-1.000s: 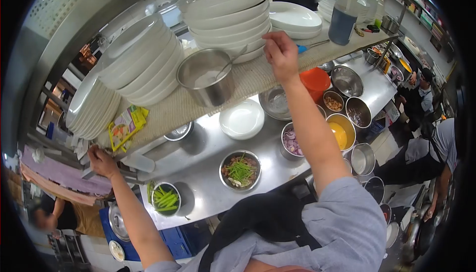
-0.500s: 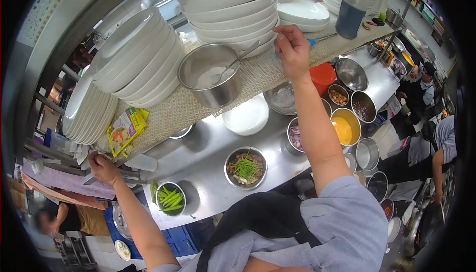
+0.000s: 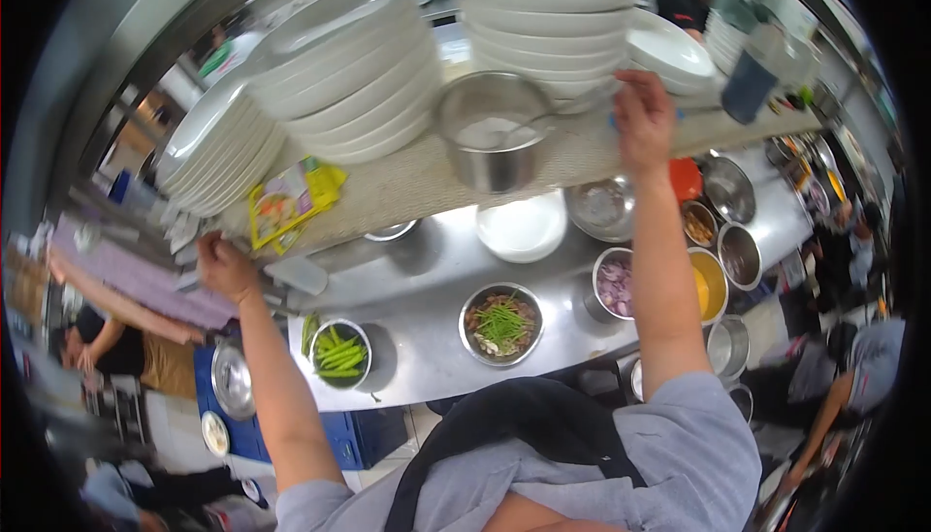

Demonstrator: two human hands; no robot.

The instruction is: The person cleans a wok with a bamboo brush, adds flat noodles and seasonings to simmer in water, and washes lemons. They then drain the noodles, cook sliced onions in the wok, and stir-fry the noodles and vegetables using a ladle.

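Observation:
My right hand is raised over the cloth-covered shelf, its fingers curled together; whatever they may hold is hidden. To its left are a steel pot of white powder with a spoon in it and a tall stack of white dishes. Close to the shelf's left front corner, my left hand is closed, its fingertips too small to show any held thing. A yellow packet lies on the shelf just beyond it.
On the steel counter below stand green chillies, a bowl with chopped greens, white plates and red onions. A dark liquid jug stands at the shelf's right. Other people are at the far right, top and lower left.
The view has shifted, so the shelf, pot and dishes appear farther right. Both hands stay near the shelf with fingers closed. More people show at the lower left.

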